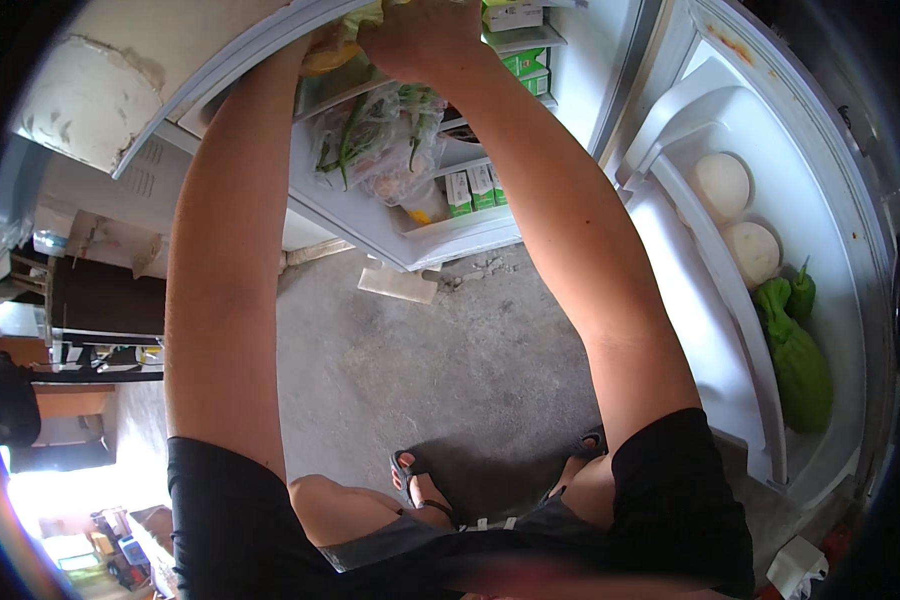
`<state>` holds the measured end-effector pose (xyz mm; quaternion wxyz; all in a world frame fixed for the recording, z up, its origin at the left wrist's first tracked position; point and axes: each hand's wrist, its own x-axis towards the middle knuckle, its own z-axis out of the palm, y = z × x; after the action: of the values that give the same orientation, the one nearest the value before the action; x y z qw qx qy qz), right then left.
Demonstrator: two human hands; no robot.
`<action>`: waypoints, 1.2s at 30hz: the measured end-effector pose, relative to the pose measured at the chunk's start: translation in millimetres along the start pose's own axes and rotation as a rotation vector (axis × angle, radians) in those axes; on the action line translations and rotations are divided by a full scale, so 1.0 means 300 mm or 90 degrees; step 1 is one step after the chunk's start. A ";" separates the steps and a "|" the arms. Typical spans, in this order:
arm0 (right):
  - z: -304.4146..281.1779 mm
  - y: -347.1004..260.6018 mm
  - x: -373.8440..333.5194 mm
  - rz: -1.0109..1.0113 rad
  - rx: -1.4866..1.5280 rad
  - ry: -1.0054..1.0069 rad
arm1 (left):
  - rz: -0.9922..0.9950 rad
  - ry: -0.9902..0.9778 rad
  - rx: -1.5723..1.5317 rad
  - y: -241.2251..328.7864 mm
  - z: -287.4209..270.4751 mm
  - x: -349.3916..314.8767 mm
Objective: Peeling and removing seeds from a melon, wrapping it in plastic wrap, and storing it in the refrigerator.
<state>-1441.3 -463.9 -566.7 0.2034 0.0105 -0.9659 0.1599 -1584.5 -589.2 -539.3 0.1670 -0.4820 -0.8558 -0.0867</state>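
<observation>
Both my arms reach up into an open fridge [450, 238]. My right hand [425, 38] is at the top edge of the picture, over an upper shelf. Its back shows, but its fingers are too hidden to tell whether they hold anything. Right beside it is a yellowish bundle in clear plastic [332, 55]. My left forearm passes behind the fridge's upper edge, and that hand is out of sight. On the shelf below my right hand lie clear plastic bags of long green peppers [355, 135], next to several small green-and-white boxes [482, 188].
The fridge door [840, 300] stands open at the right, its bin holding two pale round things [720, 187] and a green bag [802, 375]. A flat pale piece [398, 283] lies on the grey floor [420, 370] below the fridge. Cluttered furniture stands at the left.
</observation>
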 end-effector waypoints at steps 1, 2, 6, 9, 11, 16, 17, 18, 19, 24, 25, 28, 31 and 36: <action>0.001 0.007 0.000 0.005 0.032 0.014 | 0.000 0.006 0.004 0.001 0.006 0.015; 0.000 0.012 0.006 0.006 0.033 0.014 | -0.002 0.011 0.009 -0.001 0.011 0.025; 0.046 0.041 0.037 0.006 -0.013 0.074 | -0.017 0.032 0.026 -0.005 0.024 0.042; 0.023 -0.007 0.013 -0.015 0.060 0.103 | -0.042 0.043 0.049 -0.034 0.014 0.002; 0.019 0.009 0.002 -0.005 0.078 0.053 | -0.049 0.056 0.053 -0.024 0.017 0.007; 0.092 0.104 -0.072 -0.137 0.168 0.480 | -0.078 0.077 0.075 -0.019 0.009 -0.012; 0.142 0.107 -0.111 -0.160 0.209 0.529 | -0.091 0.088 0.073 -0.042 0.019 -0.038; 0.195 0.108 -0.156 -0.181 0.251 0.576 | -0.104 0.097 0.071 -0.063 0.030 -0.064; 0.205 0.098 -0.207 -0.183 0.263 0.568 | -0.118 0.098 0.080 -0.077 0.029 -0.091; 0.275 0.025 -0.518 -0.212 0.343 0.365 | -0.088 0.097 0.112 0.011 0.071 -0.238; 0.326 0.076 -0.615 -0.139 0.364 0.246 | -0.115 0.199 0.051 0.238 0.143 -0.310; 0.382 0.020 -0.863 0.029 0.522 -0.096 | 0.065 0.259 -0.068 0.496 0.190 -0.604; 0.502 0.052 -1.172 0.099 0.564 -0.271 | 0.048 -0.201 -0.207 0.666 0.486 -0.928; 0.283 0.372 -1.605 0.429 0.504 -0.819 | -0.009 -0.628 -0.367 0.790 0.773 -1.225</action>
<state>-1042.1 -406.2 -865.0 -0.4669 -0.1191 -0.7172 0.5035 -1252.7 -686.5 -893.5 -0.3912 -0.4858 -0.7773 -0.0821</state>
